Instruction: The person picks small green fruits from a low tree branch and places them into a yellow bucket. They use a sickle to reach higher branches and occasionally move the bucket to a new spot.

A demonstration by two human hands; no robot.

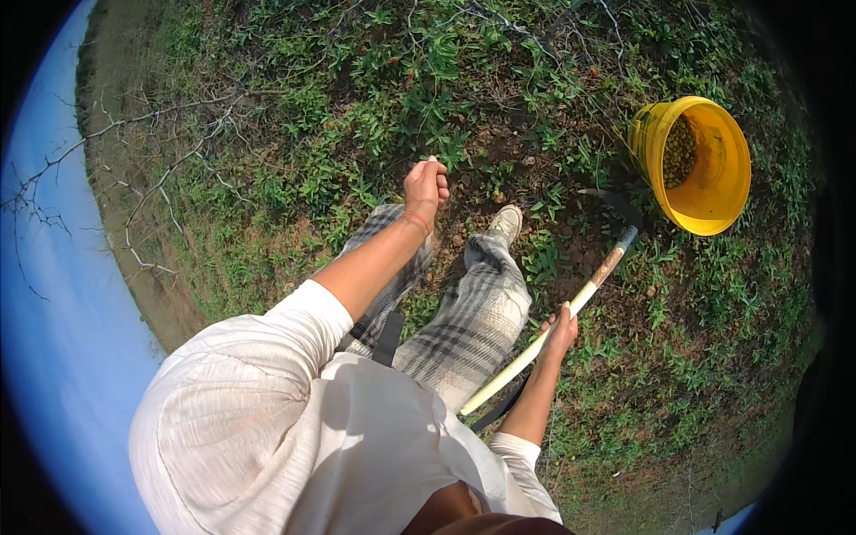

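My right hand point(560, 332) grips the long pale handle point(511, 371) of a sickle with a curved blade. The dark blade point(623, 206) hangs low over the plants, its tip pointing left, close to a yellow plastic bucket point(725, 160). Small round greenish fruits point(680, 152) lie in the bottom of that bucket, which looks tilted in this view. My left hand point(426, 186) is held out in front of my legs with the fingers curled in. Whether anything lies inside those fingers is hidden. A thin red cord point(418, 221) circles the left wrist.
Low leafy green plants point(428, 120) cover the brown soil all around. Bare thorny branches point(167, 164) reach in from the left, and more twigs point(515, 27) lie at the top. My pale shoe point(507, 223) stands among the plants. A dark strap point(389, 340) hangs at my waist.
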